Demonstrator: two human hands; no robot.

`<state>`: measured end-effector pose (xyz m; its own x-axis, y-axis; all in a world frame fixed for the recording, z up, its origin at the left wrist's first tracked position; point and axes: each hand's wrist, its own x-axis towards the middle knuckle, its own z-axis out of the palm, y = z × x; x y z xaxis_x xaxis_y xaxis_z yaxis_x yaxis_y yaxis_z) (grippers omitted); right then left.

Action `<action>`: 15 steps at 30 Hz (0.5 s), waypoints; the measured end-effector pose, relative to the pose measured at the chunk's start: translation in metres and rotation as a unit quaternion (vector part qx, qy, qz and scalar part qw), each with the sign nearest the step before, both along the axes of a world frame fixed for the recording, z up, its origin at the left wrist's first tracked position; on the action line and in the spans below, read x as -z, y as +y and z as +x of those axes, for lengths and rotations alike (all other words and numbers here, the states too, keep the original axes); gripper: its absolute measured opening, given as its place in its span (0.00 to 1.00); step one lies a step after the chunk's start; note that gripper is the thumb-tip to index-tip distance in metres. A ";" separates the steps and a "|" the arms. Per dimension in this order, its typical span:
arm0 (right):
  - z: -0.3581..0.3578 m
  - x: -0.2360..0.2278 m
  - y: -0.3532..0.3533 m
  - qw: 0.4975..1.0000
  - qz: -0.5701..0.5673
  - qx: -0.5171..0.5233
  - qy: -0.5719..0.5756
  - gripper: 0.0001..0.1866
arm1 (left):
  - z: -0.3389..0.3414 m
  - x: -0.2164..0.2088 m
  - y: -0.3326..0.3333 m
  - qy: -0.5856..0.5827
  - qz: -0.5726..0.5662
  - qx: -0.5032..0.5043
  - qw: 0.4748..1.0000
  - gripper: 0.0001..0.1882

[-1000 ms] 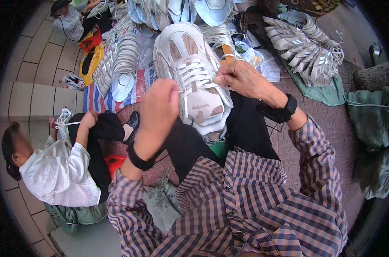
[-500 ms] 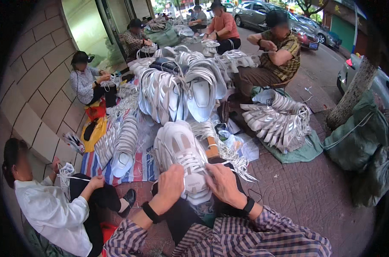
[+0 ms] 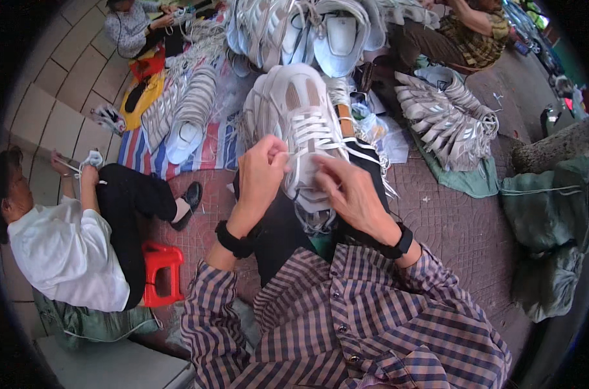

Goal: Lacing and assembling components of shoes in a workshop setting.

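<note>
Head view: one shoe (image 3: 305,97) sits at the knees (image 3: 372,172), toe away, maybe for reaching the laces (image 3: 311,133). Left hand's (image 3: 259,176) fingers bunch; right hand's (image 3: 356,196) fingers curl; I can't tell if they pinch lace.

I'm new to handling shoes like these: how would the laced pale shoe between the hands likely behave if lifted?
The shoe would probably feel light, since no thick sole shows from above. Its laces look like thin strips, so they likely bend freely. It might slide, as it seems to rest against similar shoes.
</note>
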<state>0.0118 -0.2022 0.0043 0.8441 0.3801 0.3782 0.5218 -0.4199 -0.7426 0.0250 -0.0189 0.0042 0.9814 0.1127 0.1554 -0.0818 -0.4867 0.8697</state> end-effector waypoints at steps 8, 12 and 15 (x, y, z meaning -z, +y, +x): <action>-0.005 0.010 0.042 0.996 0.033 0.008 0.080 0.25 | 0.000 -0.012 -0.007 -0.181 0.321 0.058 0.928 0.02; -0.012 0.005 0.027 0.999 -0.035 0.011 0.033 0.25 | -0.007 -0.006 -0.005 0.080 0.075 0.032 0.993 0.09; 0.001 -0.003 -0.006 0.983 -0.076 0.141 -0.084 0.22 | -0.031 -0.010 -0.028 -0.080 0.113 -0.053 0.989 0.11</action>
<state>0.0126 -0.2085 0.0068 0.8549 0.2017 0.4780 0.4778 -0.6651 -0.5739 -0.0063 -0.0473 0.0145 0.9270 0.1577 0.3403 -0.1477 -0.6805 0.7177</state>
